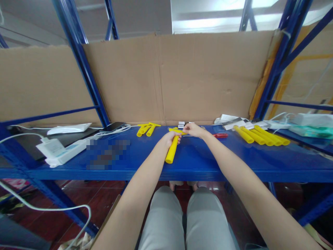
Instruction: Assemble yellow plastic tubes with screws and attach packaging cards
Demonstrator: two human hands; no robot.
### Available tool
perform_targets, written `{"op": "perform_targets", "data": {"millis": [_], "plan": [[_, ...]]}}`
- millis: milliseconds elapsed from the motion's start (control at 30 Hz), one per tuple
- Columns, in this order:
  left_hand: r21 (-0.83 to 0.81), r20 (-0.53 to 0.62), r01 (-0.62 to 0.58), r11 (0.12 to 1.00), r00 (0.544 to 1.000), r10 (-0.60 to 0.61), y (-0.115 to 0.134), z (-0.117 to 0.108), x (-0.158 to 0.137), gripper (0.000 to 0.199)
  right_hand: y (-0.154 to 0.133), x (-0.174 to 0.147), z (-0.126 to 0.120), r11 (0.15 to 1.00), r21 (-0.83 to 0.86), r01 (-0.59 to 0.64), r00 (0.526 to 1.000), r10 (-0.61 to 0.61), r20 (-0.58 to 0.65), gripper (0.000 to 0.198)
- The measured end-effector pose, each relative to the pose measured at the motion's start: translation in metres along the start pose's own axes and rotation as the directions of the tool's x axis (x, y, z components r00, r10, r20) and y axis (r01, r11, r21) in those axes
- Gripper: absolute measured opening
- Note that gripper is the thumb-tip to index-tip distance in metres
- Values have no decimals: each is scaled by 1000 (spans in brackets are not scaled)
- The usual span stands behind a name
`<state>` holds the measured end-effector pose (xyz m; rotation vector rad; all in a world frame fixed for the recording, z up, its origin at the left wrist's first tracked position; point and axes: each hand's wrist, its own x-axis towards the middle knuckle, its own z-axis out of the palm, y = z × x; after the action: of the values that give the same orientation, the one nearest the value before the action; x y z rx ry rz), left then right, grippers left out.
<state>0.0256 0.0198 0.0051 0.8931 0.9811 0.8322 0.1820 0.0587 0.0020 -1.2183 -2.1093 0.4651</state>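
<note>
My left hand [170,138] is closed around a yellow T-shaped piece [171,152], whose thick round tube points down toward the table's front edge. The thin crossbar of that piece lies above my left fingers and reaches toward the right. At the crossbar's right end, my right hand [191,130] is closed in a pinch; whatever is between those fingertips is too small to make out. Just behind the hands are small white-and-black items [181,124]. Red-handled tools [220,135] lie to the right of my right hand.
Several yellow T-shaped pieces [148,129] lie at the back left of the blue table [197,163]. On the right are several plain yellow tubes [260,135] beside white packets [234,123]. A power strip [67,152] with cables stands left. Cardboard [182,80] closes the back between blue posts.
</note>
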Motion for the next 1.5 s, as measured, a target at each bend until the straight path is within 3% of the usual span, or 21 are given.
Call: {"op": "perform_targets", "data": {"millis": [433, 667, 1033, 1167, 1367, 1500], "plan": [[26, -3, -15, 1000, 1000, 15, 1, 3, -7, 23, -3, -1, -1, 1000, -20, -13, 1000, 13, -27, 12], [2, 12, -27, 1000, 1000, 27, 1, 1, -1, 16, -9, -4, -1, 999, -29, -39, 998, 37, -49, 15], [15, 12, -29, 999, 1000, 29, 1, 1, -4, 20, -7, -3, 4, 978, 121, -170, 976, 184, -114, 8], [8, 9, -36, 999, 999, 36, 1, 1, -3, 19, -8, -7, 3, 949, 224, -223, 950, 263, -167, 23], [14, 7, -35, 999, 999, 35, 2, 3, -8, 22, -6, -13, 1, 888, 378, -263, 953, 301, -43, 28], [-25, 15, -56, 998, 998, 57, 3, 4, -12, 22, -10, -16, 0, 878, 396, -269, 952, 305, -31, 26]]}}
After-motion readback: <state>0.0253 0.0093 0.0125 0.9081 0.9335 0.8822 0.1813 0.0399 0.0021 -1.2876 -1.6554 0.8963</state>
